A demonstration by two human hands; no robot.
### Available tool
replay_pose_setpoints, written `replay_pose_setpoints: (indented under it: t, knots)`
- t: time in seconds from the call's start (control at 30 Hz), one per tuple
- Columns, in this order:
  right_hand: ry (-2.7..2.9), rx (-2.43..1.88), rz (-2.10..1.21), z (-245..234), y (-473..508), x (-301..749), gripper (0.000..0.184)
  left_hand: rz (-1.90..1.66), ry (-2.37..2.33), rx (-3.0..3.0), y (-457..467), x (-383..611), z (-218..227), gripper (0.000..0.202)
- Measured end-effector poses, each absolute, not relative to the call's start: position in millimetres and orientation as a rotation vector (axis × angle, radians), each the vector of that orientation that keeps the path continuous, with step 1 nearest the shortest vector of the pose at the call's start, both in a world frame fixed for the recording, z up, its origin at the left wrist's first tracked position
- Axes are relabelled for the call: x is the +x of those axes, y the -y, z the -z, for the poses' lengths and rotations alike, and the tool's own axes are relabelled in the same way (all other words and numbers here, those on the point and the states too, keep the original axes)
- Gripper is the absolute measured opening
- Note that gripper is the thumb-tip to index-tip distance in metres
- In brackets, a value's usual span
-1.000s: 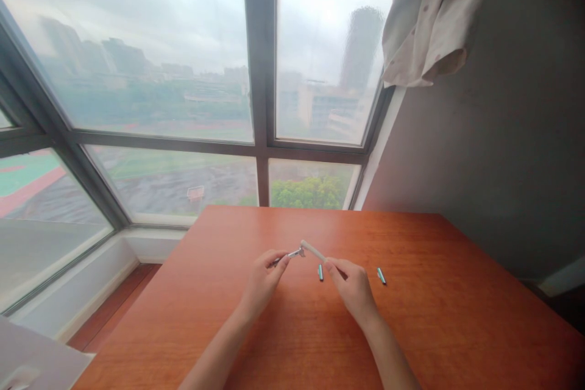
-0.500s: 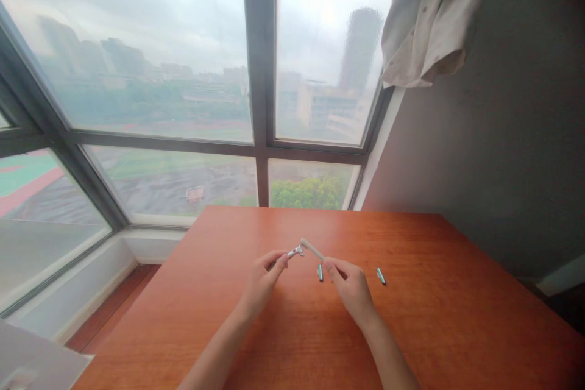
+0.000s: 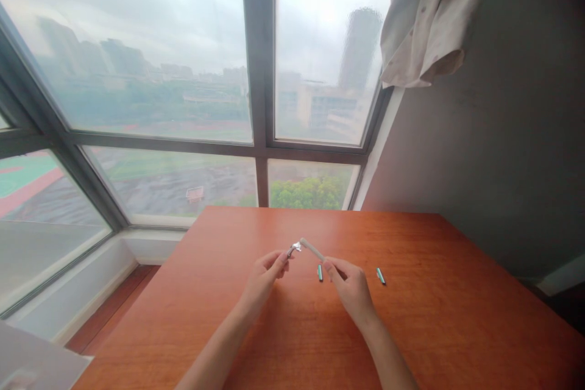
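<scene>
My left hand (image 3: 264,277) is closed around a razor handle (image 3: 295,248), whose silvery head end points up and right. In my right hand (image 3: 350,286) I pinch a thin, pale brush (image 3: 314,250), probably a toothbrush. Its thicker tip slants up and left, meeting or nearly meeting the razor's metal end; I cannot tell whether they touch. One green-and-dark razor cartridge (image 3: 320,273) lies on the table just left of my right fingers. A second razor cartridge (image 3: 381,276) rests farther right, beyond that hand. Fingers cover most of the razor handle's grip.
The reddish-brown wooden table (image 3: 439,329) spreads beneath both hands. Behind it stand large windows with a dark frame (image 3: 261,146). A light garment (image 3: 425,24) hangs at upper right before the grey wall (image 3: 512,134).
My left fingers have shifted on the razor handle, and its metal head has turned and tilted up slightly. The right hand and brush look almost the same. Both cartridges lie where they were.
</scene>
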State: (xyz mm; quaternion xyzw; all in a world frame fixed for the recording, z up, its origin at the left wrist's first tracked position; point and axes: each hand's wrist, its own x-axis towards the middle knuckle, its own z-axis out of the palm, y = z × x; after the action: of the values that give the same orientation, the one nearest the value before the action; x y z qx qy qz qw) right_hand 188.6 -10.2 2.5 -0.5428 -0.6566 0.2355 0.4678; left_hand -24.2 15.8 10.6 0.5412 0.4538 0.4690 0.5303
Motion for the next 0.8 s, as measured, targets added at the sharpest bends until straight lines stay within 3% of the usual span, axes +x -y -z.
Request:
replay_pose_setpoints:
  t: [0.8]
  knots:
    - [1.619, -1.308, -0.568, -7.2, 12.1, 185.9, 0.043, -1.134, -1.065, 1.181, -15.2, -20.5, -11.8, 0.051]
